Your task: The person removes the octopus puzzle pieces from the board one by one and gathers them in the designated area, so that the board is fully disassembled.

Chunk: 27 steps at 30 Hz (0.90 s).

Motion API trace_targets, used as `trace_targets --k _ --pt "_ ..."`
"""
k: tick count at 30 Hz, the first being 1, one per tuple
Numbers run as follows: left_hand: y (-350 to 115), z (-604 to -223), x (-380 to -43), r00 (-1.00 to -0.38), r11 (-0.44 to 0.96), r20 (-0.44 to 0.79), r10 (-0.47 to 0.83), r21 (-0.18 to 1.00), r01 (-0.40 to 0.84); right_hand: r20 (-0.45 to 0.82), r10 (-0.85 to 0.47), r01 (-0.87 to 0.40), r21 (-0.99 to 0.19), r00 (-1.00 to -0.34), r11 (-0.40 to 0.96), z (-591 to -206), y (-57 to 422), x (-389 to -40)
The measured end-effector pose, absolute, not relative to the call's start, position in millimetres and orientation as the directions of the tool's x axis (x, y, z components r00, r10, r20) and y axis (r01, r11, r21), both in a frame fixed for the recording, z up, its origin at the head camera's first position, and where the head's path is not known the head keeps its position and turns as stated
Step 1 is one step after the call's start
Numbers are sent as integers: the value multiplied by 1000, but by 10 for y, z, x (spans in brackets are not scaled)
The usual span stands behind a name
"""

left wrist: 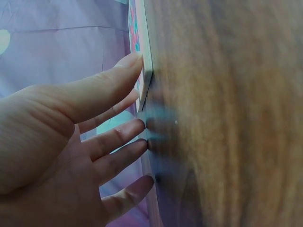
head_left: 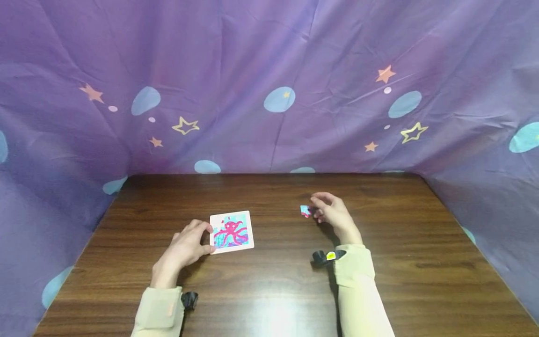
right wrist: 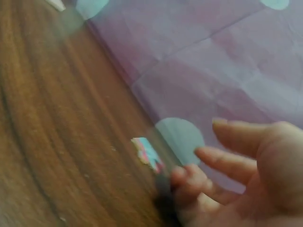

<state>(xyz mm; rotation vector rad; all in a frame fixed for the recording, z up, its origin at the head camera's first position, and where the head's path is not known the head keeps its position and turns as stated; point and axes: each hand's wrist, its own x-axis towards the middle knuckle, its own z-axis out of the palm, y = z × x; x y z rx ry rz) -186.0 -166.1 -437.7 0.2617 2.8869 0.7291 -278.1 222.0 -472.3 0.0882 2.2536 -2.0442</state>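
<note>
A square puzzle board (head_left: 231, 231) with a white frame and a pink octopus picture lies flat on the table. A pale, picture-free patch shows at the picture's upper left. My left hand (head_left: 188, 245) touches the board's left side with thumb and index finger; in the left wrist view the thumb (left wrist: 109, 87) lies against the board's edge, the other fingers spread and nearly straight. To the right, a small blue-and-pink puzzle piece (head_left: 305, 211) lies on the table. Beside it hovers my right hand (head_left: 334, 215), fingers loosely bent and apart; blur hides whether a fingertip touches the piece (right wrist: 147, 153).
The brown wooden table (head_left: 269, 276) reaches back to a purple curtain (head_left: 236, 93) printed with stars and blue spots, which also hangs on both sides. Dark wrist cameras sit on both sleeves (head_left: 355, 271).
</note>
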Motion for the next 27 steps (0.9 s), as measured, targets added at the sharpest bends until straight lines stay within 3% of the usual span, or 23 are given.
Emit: trace_targets --k 7,27 --pt "-1673 -4350 -1875 -973 871 -106 203 475 130 -23 -92 22 -1000 -996 2 -4526 2286 -2671" --pt "-1667 -4362 -1842 -972 867 -96 214 477 144 139 -126 -148 -987 -982 64 -3846 1928 -2386"
